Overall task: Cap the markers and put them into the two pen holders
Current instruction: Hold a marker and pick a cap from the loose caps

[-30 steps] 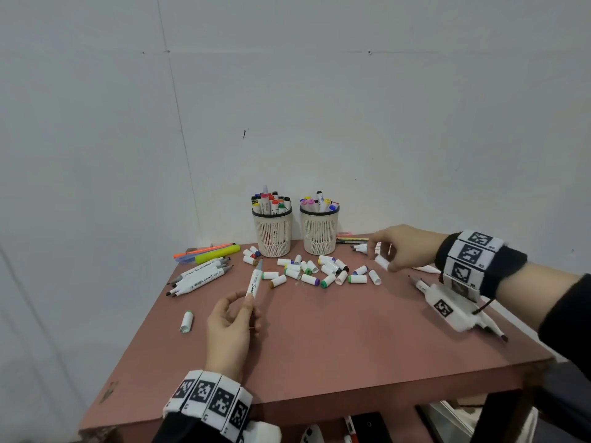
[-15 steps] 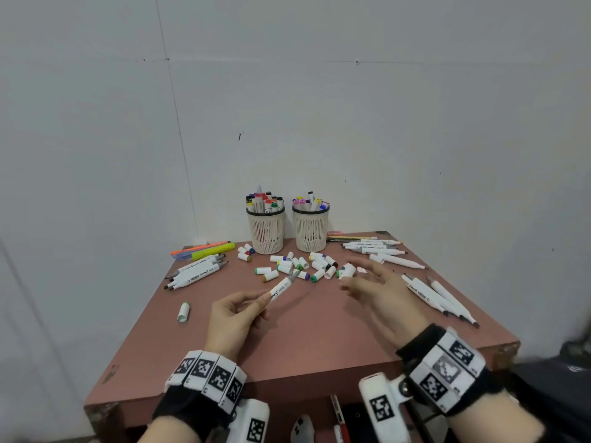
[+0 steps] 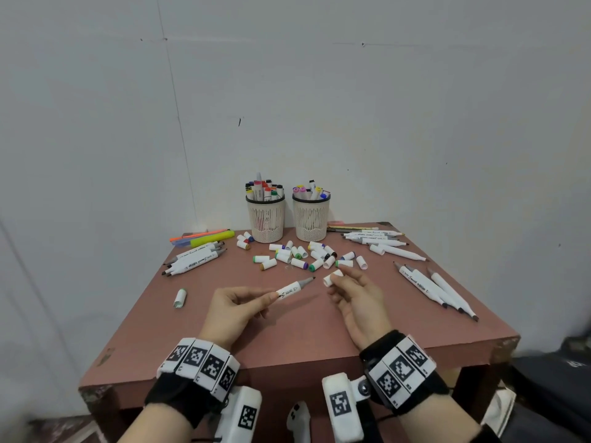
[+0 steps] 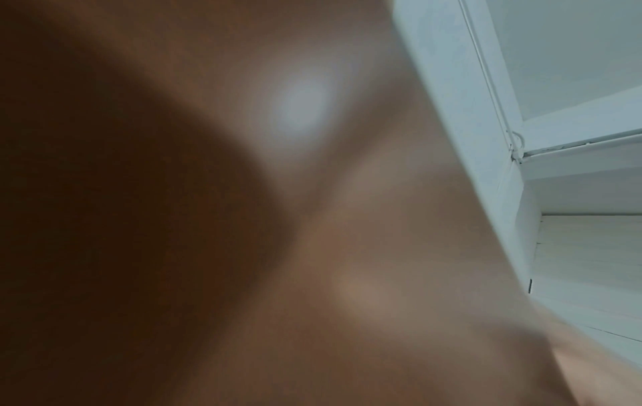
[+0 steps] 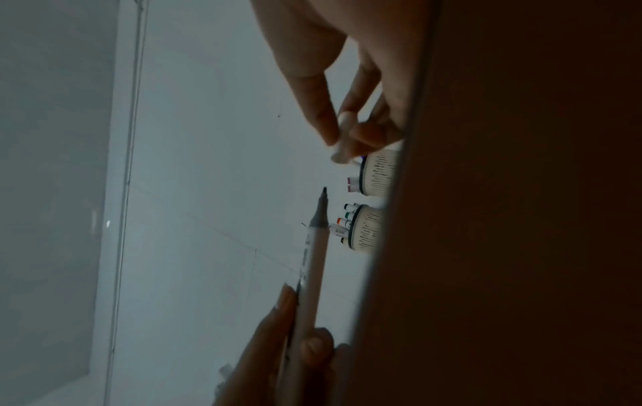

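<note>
My left hand (image 3: 238, 306) pinches a white marker (image 3: 292, 288) with a bare grey tip that points right and away. My right hand (image 3: 355, 295) pinches a white cap (image 3: 331, 278) a short gap from that tip. In the right wrist view the cap (image 5: 344, 142) sits between finger and thumb, above the marker (image 5: 312, 263). Two cream pen holders (image 3: 266, 217) (image 3: 311, 215) with several capped markers stand at the table's back. Loose caps (image 3: 300, 254) lie scattered before them. The left wrist view is a blur of skin.
Uncapped markers lie in groups at the left (image 3: 195, 257), back right (image 3: 374, 238) and right (image 3: 438, 289). Highlighters (image 3: 208, 238) lie at the back left. A lone cap (image 3: 180, 297) rests near the left edge. The brown table (image 3: 287, 340) stands in a white corner.
My right hand came back from the caps at the back right with a white cap and now holds it near the marker's tip. The left hand tilted the marker from upright to pointing right.
</note>
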Tool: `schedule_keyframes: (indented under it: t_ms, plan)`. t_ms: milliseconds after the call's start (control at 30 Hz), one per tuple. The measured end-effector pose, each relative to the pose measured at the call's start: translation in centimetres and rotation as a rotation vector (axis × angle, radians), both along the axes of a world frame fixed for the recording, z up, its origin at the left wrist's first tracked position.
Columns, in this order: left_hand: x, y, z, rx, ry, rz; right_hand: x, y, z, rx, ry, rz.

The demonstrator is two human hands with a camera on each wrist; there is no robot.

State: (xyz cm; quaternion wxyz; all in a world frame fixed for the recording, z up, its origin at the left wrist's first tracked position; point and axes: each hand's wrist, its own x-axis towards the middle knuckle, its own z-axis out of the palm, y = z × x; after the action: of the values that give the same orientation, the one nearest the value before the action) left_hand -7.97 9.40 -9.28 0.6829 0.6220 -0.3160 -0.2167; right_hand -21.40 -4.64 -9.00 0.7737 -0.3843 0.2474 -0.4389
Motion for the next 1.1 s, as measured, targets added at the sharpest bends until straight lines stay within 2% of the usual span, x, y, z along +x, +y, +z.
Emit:
schedule_keyframes:
  t_ms: [400, 733, 1100]
  plan:
    - [-0.2, 0.1, 0.1, 0.052, 0.042, -0.054, 0.3, 0.5, -0.5, -0.248, 0.182, 0.074]
    - [0.0, 0.2, -0.1, 0.049, 0.020, -0.075, 0.1, 0.7, -1.0, -0.419, 0.236, 0.247]
    - [-0.5, -0.2, 0.0, 0.042, 0.071, -0.053, 0.5, 0.5, -1.2, -0.426, 0.271, 0.282]
